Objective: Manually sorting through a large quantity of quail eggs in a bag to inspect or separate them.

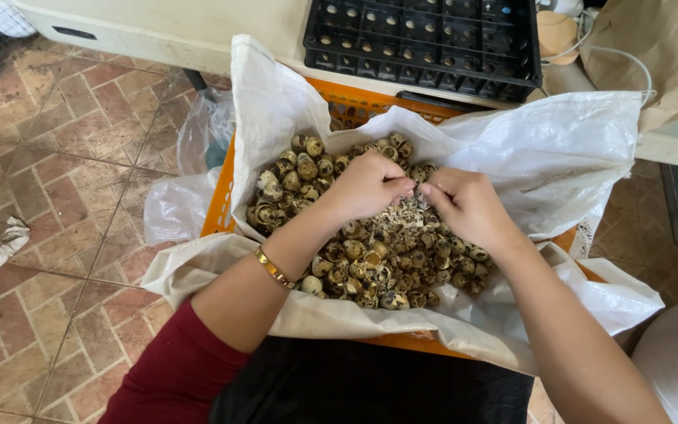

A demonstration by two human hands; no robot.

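small speckled egg [417, 191] pinched between the fingertips of both hands, held just above the heap of speckled eggs and broken shells [370, 251]; left hand [366, 187] fingers curled and closed on it, right hand [468, 206] fingers bent in, gripping its other side; gold bracelet [275, 268] on left wrist. heap lies in a white woven sack [559, 149] lining an orange crate [221, 200]; black egg tray [425, 39] on the bench [174, 27] behind, tiled floor [56, 173] at left.
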